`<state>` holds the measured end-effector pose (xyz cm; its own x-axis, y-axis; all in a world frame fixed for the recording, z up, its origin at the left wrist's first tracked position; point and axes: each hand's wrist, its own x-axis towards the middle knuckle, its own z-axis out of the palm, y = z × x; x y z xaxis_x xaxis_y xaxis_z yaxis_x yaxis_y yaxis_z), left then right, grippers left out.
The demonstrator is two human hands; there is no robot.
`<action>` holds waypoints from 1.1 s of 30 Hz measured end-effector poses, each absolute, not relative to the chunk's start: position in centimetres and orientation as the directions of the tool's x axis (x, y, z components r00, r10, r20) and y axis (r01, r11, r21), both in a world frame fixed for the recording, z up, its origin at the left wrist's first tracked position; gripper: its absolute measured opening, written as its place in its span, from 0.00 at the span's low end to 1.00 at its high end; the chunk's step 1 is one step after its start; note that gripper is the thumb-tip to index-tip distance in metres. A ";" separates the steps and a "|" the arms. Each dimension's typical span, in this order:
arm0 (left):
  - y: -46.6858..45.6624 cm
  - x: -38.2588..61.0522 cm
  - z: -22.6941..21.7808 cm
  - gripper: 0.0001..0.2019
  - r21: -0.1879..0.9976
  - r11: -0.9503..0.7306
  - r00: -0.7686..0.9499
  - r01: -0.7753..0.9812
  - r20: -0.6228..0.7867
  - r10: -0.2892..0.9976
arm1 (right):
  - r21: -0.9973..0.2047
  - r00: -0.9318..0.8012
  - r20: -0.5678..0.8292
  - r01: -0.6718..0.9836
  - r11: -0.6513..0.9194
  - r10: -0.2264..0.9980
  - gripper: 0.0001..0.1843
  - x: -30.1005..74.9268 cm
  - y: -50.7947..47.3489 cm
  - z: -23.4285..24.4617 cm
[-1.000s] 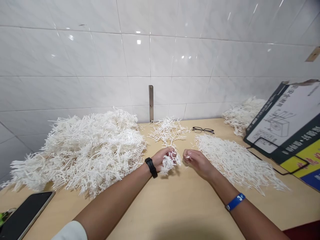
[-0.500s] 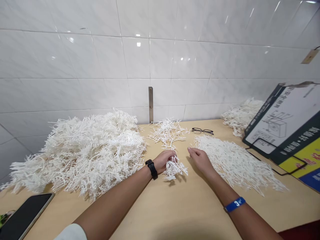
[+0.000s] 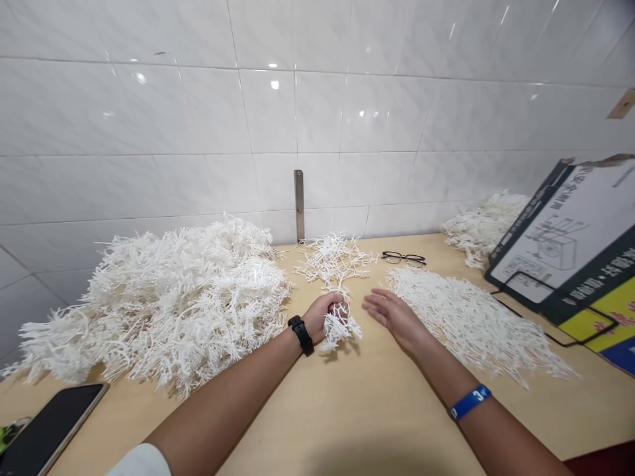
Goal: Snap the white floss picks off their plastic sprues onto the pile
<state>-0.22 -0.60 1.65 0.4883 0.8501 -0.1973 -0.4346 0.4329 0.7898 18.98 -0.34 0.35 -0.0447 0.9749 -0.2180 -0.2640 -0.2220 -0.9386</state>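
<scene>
My left hand (image 3: 323, 313), with a black watch on the wrist, is closed round a small bunch of white plastic branch pieces (image 3: 341, 326) just above the wooden table (image 3: 357, 410). A hand's width to the right, my right hand (image 3: 391, 313) hovers with fingers stretched out and nothing in them; a blue band sits on that wrist. The right hand lies beside the near edge of a flat spread of thin white sticks (image 3: 471, 324). A large heap of white branched pieces (image 3: 169, 297) lies to the left of the left hand.
A small pile of white branches (image 3: 333, 259) and black-framed glasses (image 3: 403, 258) lie near the tiled wall. Another white pile (image 3: 481, 225) sits at the back right beside leaning printed boards (image 3: 570, 244). A dark phone (image 3: 49, 426) lies at the front left.
The right hand, pinched near the bunch a second ago, reached toward the stick spread and now hovers open. The left hand kept the bunch and tipped it slightly.
</scene>
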 end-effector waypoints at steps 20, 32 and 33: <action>-0.8 0.4 1.0 0.14 0.922 0.223 0.391 -0.316 -0.088 0.916 | -0.988 -0.179 0.084 -0.144 0.058 0.980 0.18 18.5 -0.7 0.4; -0.7 0.7 0.8 0.15 0.927 0.187 0.329 -0.325 -0.075 0.941 | -0.994 -0.610 -0.018 0.097 0.053 0.792 0.21 18.5 -1.9 1.2; -0.7 0.7 0.8 0.15 0.929 0.181 0.327 -0.322 -0.070 0.943 | -0.993 -0.639 -0.021 0.101 0.058 0.769 0.21 18.6 -1.9 1.2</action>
<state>0.72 -0.74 0.84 0.3266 0.9425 -0.0704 -0.3221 0.1810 0.9293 18.61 -1.88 1.23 -0.6394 0.7686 -0.0207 0.1015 0.0577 -0.9932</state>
